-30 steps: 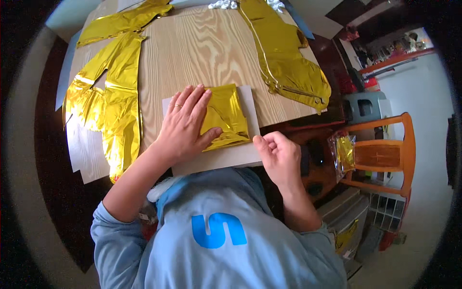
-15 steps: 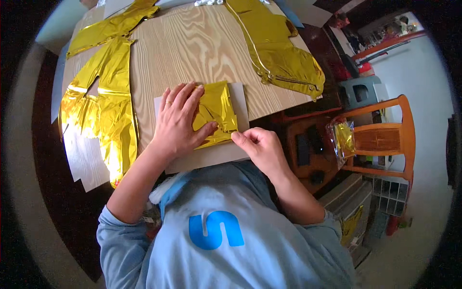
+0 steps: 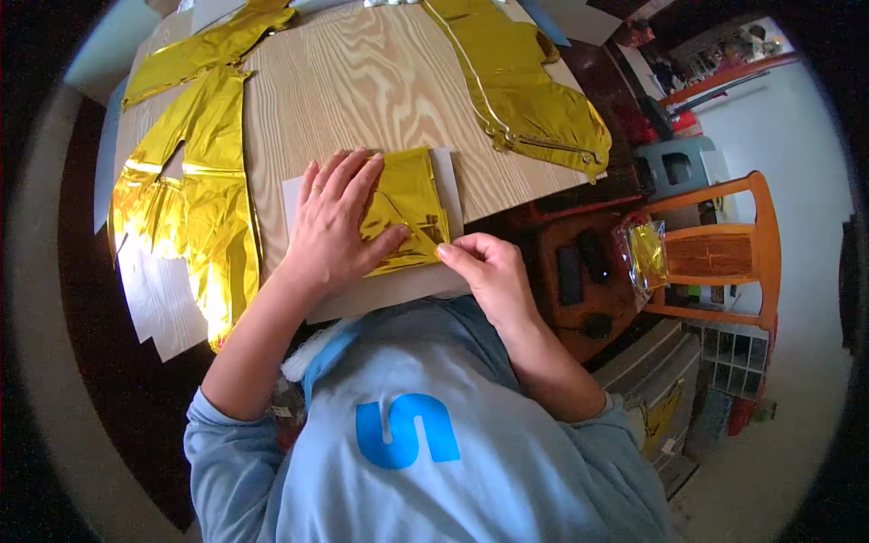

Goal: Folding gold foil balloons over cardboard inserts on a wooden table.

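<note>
A folded gold foil balloon (image 3: 409,188) lies on a pale card (image 3: 385,291) at the near edge of the wooden table. My left hand (image 3: 328,222) rests flat across its left part, with the fingers stretched out and a ring on one of them. At the near right corner, my right hand (image 3: 493,276) pinches the foil's edge between thumb and forefinger. Creases run through the foil between the two hands. My left palm covers the left side of the foil.
Flat gold foil balloons lie on the table's left (image 3: 213,122), at the far left (image 3: 204,56) and on the right (image 3: 516,90). Beyond the table's right edge stand a wooden chair (image 3: 765,244) with a clear packet of gold foil (image 3: 647,256) and a grey-blue stool (image 3: 679,167).
The foil's near right corner has shifted slightly in my right hand's pinch, and the creases beside it look different. My left hand has stayed nearly in place.
</note>
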`<action>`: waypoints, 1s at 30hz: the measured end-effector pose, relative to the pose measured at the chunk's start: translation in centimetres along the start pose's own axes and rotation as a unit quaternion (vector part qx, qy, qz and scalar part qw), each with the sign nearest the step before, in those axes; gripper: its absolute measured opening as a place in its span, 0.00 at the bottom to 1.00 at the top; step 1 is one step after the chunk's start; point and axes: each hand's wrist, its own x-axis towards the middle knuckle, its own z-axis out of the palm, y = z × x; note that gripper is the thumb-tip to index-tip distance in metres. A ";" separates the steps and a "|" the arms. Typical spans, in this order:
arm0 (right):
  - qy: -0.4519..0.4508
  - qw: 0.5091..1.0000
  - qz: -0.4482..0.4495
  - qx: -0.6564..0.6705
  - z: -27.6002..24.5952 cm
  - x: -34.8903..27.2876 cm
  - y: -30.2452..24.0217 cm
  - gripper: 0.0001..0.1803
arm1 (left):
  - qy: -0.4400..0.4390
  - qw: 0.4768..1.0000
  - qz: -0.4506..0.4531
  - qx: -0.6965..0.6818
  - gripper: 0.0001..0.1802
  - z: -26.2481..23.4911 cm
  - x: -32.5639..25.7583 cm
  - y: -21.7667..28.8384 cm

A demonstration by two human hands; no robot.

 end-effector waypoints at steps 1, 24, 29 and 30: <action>0.001 1.000 0.002 0.005 0.0 -0.1 0.1 0.17 | -0.003 1.000 0.002 -0.008 0.47 -0.2 0.0 0.0; -0.127 0.988 0.037 -0.084 -1.1 0.7 -2.7 0.17 | -0.116 0.980 0.155 0.045 0.45 -1.4 -3.5 0.4; -0.105 0.991 0.006 -0.079 -1.0 0.7 -2.8 0.13 | -0.117 0.978 0.154 0.076 0.46 -1.6 -3.7 0.9; -0.104 0.990 0.005 -0.092 -1.1 0.7 -3.0 0.13 | -0.118 0.978 0.152 0.084 0.46 -1.6 -3.8 0.9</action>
